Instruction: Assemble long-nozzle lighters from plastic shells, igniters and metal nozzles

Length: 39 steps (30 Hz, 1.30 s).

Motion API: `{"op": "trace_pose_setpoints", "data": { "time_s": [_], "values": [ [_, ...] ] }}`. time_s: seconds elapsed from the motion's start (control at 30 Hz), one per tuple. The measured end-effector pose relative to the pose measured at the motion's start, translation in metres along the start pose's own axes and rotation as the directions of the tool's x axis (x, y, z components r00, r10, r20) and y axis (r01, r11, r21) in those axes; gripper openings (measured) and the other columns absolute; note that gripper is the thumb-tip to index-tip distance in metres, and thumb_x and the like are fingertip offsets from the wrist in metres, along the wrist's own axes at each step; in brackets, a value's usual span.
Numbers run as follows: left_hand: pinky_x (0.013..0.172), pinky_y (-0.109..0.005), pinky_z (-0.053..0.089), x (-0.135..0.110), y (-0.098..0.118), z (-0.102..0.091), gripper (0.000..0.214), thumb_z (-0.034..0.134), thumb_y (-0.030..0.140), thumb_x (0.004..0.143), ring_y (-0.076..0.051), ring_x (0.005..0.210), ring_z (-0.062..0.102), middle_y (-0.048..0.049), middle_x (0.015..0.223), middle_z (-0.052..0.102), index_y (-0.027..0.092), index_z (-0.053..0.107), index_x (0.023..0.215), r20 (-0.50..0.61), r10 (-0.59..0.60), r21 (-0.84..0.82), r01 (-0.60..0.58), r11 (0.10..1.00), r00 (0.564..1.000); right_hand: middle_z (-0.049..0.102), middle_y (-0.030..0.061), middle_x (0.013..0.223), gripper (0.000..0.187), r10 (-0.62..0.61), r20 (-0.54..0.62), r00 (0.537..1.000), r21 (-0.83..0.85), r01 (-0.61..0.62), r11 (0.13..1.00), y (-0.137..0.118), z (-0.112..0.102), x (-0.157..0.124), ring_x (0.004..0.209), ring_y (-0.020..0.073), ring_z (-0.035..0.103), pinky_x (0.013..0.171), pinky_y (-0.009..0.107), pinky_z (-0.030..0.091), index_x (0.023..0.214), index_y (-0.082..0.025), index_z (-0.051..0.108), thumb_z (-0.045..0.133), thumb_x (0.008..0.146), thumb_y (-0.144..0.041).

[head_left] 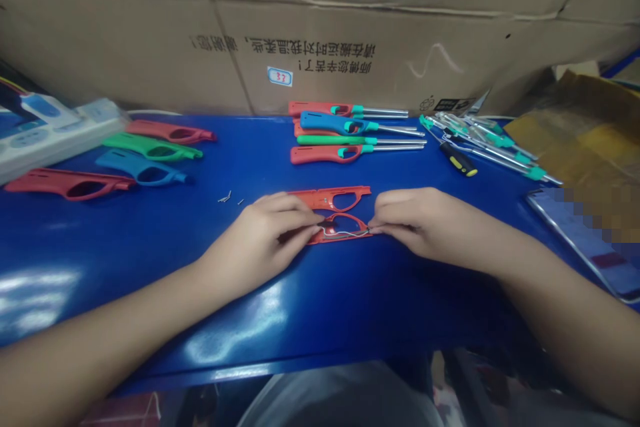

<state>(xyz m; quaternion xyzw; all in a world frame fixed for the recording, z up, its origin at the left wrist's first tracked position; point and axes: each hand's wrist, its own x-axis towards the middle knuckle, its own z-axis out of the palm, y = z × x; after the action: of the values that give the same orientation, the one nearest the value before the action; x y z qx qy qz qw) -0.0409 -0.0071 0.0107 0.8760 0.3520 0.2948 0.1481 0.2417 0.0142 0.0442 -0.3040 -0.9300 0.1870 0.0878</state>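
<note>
— Where is the open lighter body?

— The red shell half (345,231) lies flat on the blue table (325,300), directly between the two hands, with a thin metal tube (346,235) bent along its inside.

— And the hands?

— The left hand (270,227) has its fingers curled and pinched on the shell's left end, covering that part. The right hand (420,220) is closed too, its fingertips pinching the right tip where the tube ends. Both hands rest low on the table.

— Anything close by?

— A second red shell half (333,197) lies just behind the first, nearly touching the fingers of both hands. A few tiny screws (227,198) sit left of the left hand.

— Farther off?

— Four assembled lighters (350,140) with metal nozzles lie in a row beyond the shells, near the cardboard box (150,33). Empty handle shells (145,147) in red, green and blue lie well to the left. On the right are teal-handled screwdrivers (490,140) and a black-and-yellow screwdriver (459,160).
</note>
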Motion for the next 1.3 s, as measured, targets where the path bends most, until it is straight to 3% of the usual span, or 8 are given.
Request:
{"op": "trace_pose_setpoints", "data": {
  "time_s": [0.2,0.4,0.53,0.67,0.97,1.3],
  "values": [
    [0.077,-0.029,0.059,0.0,0.001,0.001,0.014,0.068,0.018,0.095,-0.017,0.087,0.071,-0.0054,0.094,0.077,0.016,0.08,0.101,-0.015,-0.015,-0.035,0.015,0.999,1.0,0.057,0.0011,0.075,0.025,0.042,0.064,0.997,-0.21,-0.028,0.977,-0.011,0.002,0.0,0.062,0.0141,0.049,0.056,0.03,0.029,0.075,-0.018,0.06,0.048,0.095,-0.007],
    [0.079,-0.031,0.06,0.0,0.001,0.002,0.015,0.065,0.02,0.098,-0.018,0.087,0.071,-0.0056,0.096,0.077,0.018,0.079,0.103,-0.028,0.002,-0.023,-0.003,1.0,1.0,0.063,0.0033,0.084,0.023,0.078,0.061,0.995,-0.029,-0.077,0.997,-0.005,-0.001,0.001,0.076,0.0157,0.059,0.067,0.028,0.039,0.08,-0.017,0.065,0.053,0.098,-0.013],
    [0.081,-0.033,0.06,-0.001,0.001,0.005,0.015,0.065,0.021,0.098,-0.018,0.089,0.071,-0.0061,0.097,0.077,0.017,0.077,0.105,-0.03,0.011,-0.026,-0.012,1.0,0.999,0.065,0.0029,0.091,0.007,0.074,0.0,0.997,0.108,-0.074,0.991,-0.003,-0.003,0.001,0.074,0.0135,0.056,0.067,0.026,0.042,0.096,-0.018,0.069,0.064,0.096,-0.021],
    [0.082,-0.034,0.059,-0.001,0.003,0.006,0.015,0.064,0.021,0.099,-0.019,0.09,0.069,-0.0069,0.098,0.077,0.017,0.075,0.107,-0.053,0.023,-0.039,-0.025,0.999,0.998,0.065,0.0031,0.104,0.019,0.065,-0.068,0.996,0.153,-0.054,0.987,-0.011,0.005,0.003,0.071,0.0111,0.053,0.066,0.026,0.041,0.112,-0.019,0.065,0.068,0.094,-0.025],
    [0.082,-0.033,0.056,-0.001,0.006,0.004,0.014,0.066,0.018,0.098,-0.018,0.089,0.067,-0.0061,0.097,0.077,0.017,0.075,0.109,-0.1,0.065,-0.031,-0.069,0.997,0.993,0.067,0.003,0.101,0.006,0.086,-0.067,0.994,0.166,-0.074,0.983,-0.018,0.029,0.012,0.079,0.0134,0.056,0.07,0.027,0.041,0.1,-0.019,0.067,0.064,0.094,-0.02],
    [0.082,-0.027,0.06,-0.002,0.006,0.007,0.015,0.063,0.017,0.099,-0.016,0.091,0.072,-0.0048,0.098,0.076,0.018,0.074,0.109,-0.092,0.043,-0.073,-0.05,0.996,0.995,0.063,0.0012,0.09,0.004,0.207,-0.079,0.975,0.184,-0.19,0.965,-0.024,0.029,0.014,0.072,0.0129,0.052,0.067,0.027,0.039,0.095,-0.02,0.067,0.064,0.094,-0.022]
  ]
}}
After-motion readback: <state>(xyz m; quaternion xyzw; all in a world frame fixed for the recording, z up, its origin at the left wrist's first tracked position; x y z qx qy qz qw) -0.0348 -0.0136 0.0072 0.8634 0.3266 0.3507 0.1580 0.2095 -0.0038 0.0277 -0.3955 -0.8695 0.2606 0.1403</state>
